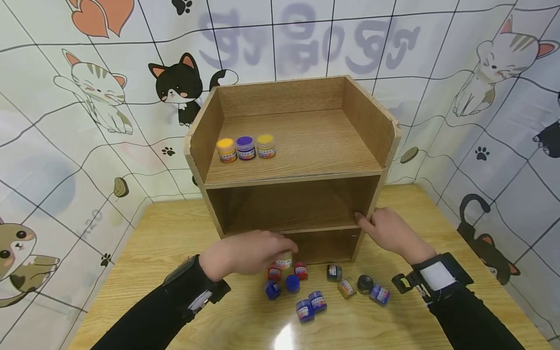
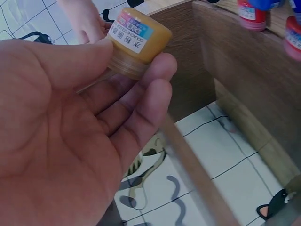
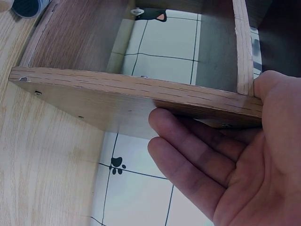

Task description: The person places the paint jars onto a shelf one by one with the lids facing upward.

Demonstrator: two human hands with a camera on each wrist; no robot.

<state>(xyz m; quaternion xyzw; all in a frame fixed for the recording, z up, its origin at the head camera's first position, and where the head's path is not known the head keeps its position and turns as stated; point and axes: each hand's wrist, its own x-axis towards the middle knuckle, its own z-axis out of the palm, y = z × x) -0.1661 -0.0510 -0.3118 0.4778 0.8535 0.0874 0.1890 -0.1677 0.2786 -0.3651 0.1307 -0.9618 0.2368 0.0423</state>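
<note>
My left hand [image 1: 251,252] pinches a small ochre-yellow paint jar [image 2: 141,37] between thumb and fingers, its printed label facing the left wrist camera. In the head view the jar is partly hidden by the hand, low in front of the wooden shelf [image 1: 306,131]. My right hand [image 1: 389,231] grips the shelf's right side panel [image 3: 141,87], thumb on the inner side and fingers along the outside. On the top board, toward the left, stand a jar with an orange-yellow lid [image 1: 227,151], a purple-lidded jar [image 1: 246,148] and a yellow-lidded jar [image 1: 266,147].
Several more paint jars lie or stand on the wooden table [image 1: 162,253] before the shelf: red jars [image 1: 300,271], blue jars [image 1: 305,310], a black jar [image 1: 334,272], a yellowish jar [image 1: 347,288] and a purple-blue jar [image 1: 379,294]. A cat-patterned cloth [image 1: 271,53] backs the table.
</note>
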